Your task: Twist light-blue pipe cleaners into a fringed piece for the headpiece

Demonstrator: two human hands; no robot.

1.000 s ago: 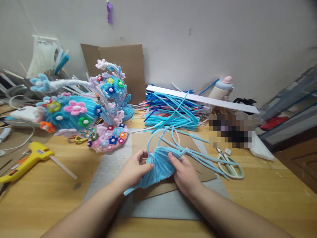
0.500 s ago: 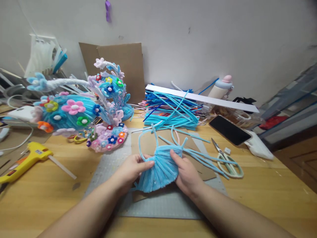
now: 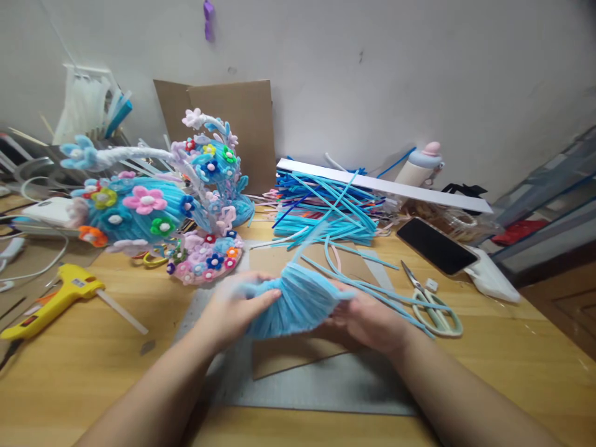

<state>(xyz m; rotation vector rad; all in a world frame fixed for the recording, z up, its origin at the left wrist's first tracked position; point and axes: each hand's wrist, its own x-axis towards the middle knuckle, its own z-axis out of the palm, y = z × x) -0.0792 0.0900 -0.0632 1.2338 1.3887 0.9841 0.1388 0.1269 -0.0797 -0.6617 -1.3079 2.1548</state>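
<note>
**Blue pipe-cleaner fan held over the desk, part-formed**

Above the brown cardboard sheet [image 3: 298, 363] and the grey mat [image 3: 326, 388] at the near edge of the wooden desk [image 3: 84, 366], both hands carry a light-blue fan-shaped bundle of fuzzy pipe cleaners [image 3: 298, 301]. The left hand [image 3: 233, 307] clasps the fan's left end, fingers curled over the top. The right hand [image 3: 372, 320] cups the right end from below, palm up. The piece spans the gap between the two grips, lifted clear of the cardboard; its outline is blurred.

Progress, as judged: the body of the fan is densely packed and looks largely formed. Several loose light-blue stems [image 3: 372, 285] trail from its far right side across the desk, untrimmed and unwoven, so finishing work appears to remain.

Just beyond the right hand lie pale green scissors [image 3: 437, 307], and past them a black phone [image 3: 435, 245]. On the left sits a yellow glue gun [image 3: 56, 298]. Further back stand a finished blue flowered ornament [image 3: 153, 205] and a heap of blue pipe-cleaner stock [image 3: 326, 211], against the wall.
</note>
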